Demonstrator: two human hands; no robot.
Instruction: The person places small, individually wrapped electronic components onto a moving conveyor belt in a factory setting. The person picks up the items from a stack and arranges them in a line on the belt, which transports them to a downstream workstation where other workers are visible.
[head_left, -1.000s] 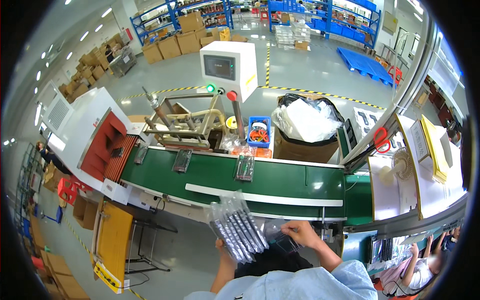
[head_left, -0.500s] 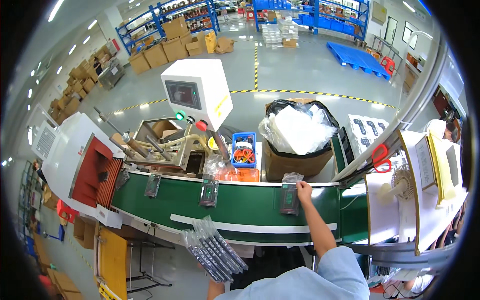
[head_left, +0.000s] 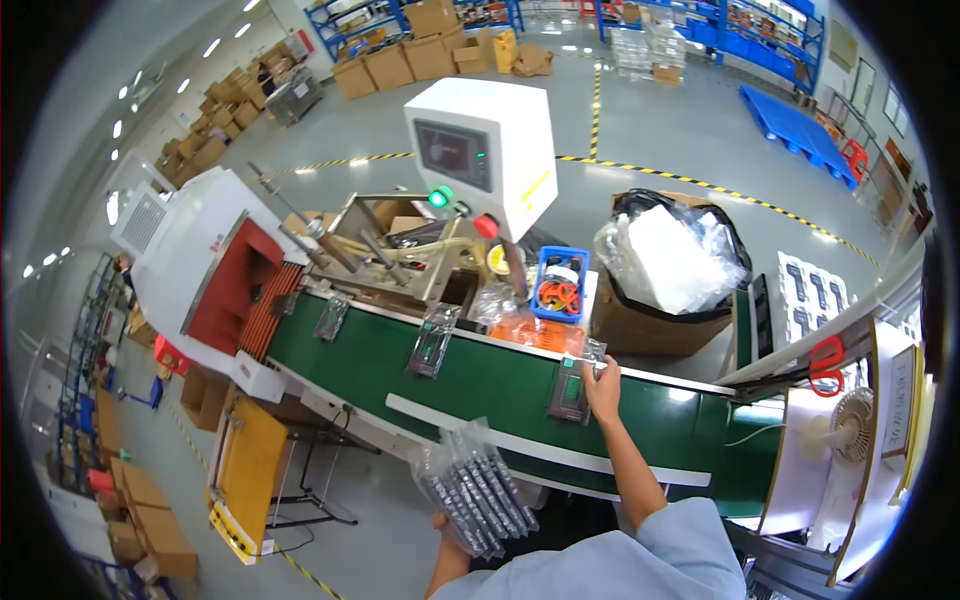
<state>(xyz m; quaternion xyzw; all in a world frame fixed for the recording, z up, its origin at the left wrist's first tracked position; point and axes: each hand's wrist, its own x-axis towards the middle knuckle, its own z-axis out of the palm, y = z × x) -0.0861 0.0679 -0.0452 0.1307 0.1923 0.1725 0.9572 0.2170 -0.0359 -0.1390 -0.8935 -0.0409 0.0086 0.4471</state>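
My left hand (head_left: 441,522) is mostly hidden at the lower middle, closed around a fanned stack of slim packages in clear plastic bags (head_left: 478,492), held in front of the conveyor. My right hand (head_left: 603,388) pinches the upper right edge of a flat dark package in clear wrap (head_left: 568,392), which lies on the green conveyor belt (head_left: 500,388). Farther left on the belt are a similar wrapped package (head_left: 433,345) and a smaller-looking one (head_left: 332,318). Another dark wrapped package (head_left: 284,302) sits by the strip curtain of a white machine (head_left: 200,265) at the belt's left end.
Behind the belt stand a control box with a screen (head_left: 485,150), a blue bin of orange-handled tools (head_left: 560,285) and a carton lined with a black bag (head_left: 660,325). Red scissors (head_left: 827,365) and a small fan (head_left: 850,428) are at the right. A white rail (head_left: 540,445) edges the near side.
The view has swung left. Packages on the belt have shifted left toward the white machine, and my right hand has moved left with its package. My left hand still holds the stack.
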